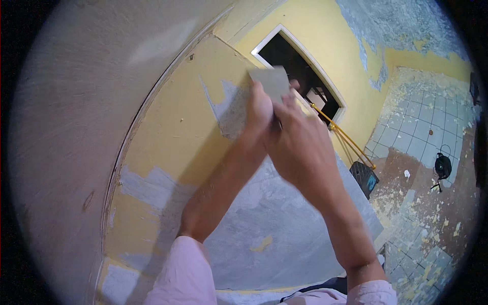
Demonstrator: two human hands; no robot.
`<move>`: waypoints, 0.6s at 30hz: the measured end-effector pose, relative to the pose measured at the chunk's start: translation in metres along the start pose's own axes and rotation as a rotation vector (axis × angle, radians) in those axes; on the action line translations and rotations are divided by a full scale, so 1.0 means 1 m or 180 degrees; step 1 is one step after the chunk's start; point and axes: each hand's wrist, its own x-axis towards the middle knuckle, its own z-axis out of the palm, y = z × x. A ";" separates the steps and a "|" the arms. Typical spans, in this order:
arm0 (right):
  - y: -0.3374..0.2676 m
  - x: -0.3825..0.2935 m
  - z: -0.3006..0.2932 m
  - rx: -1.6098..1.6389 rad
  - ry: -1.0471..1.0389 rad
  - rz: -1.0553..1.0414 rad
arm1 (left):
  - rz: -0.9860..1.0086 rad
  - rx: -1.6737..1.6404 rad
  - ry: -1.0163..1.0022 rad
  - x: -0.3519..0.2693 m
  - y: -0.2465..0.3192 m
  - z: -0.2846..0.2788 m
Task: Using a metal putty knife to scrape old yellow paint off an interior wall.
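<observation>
In front of the yellow-painted wall (164, 126), a flat grey scraper blade (271, 82) points away from me. My left hand (261, 105) is closed around the scraper's lower left side, its thumb along the blade edge. My right hand (303, 143) grips the tool from the right, just below the blade, and its fingers are blurred. Both hands hide the handle. Around them the paint is stripped in places, leaving a bare grey patch (233, 110) behind my left hand. A larger bare grey wall area (282, 228) lies below my forearms.
A plain ceiling (76, 114) meets the wall along the left. Beyond my hands is a white-framed window opening (344, 108). Gold-coloured poles (352, 145) lean near a black object (364, 178). Paint flakes cover the tiled floor (415, 114), where a black bag-like item (443, 166) lies.
</observation>
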 end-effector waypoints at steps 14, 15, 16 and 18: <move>0.004 0.008 0.009 -0.0103 0.0141 -0.0161 | -0.0381 -0.0275 -0.0239 -0.003 0.019 0.004; 0.002 0.014 0.000 -0.0203 -0.0014 -0.0271 | -0.0496 -0.0707 -0.0396 0.000 0.022 0.005; -0.001 0.004 -0.008 -0.0167 -0.0101 -0.0187 | -0.0079 -0.0046 -0.0153 0.000 0.008 0.007; -0.001 -0.011 0.002 -0.0157 -0.0226 -0.0060 | -0.0238 -0.0119 -0.0053 -0.022 -0.001 0.001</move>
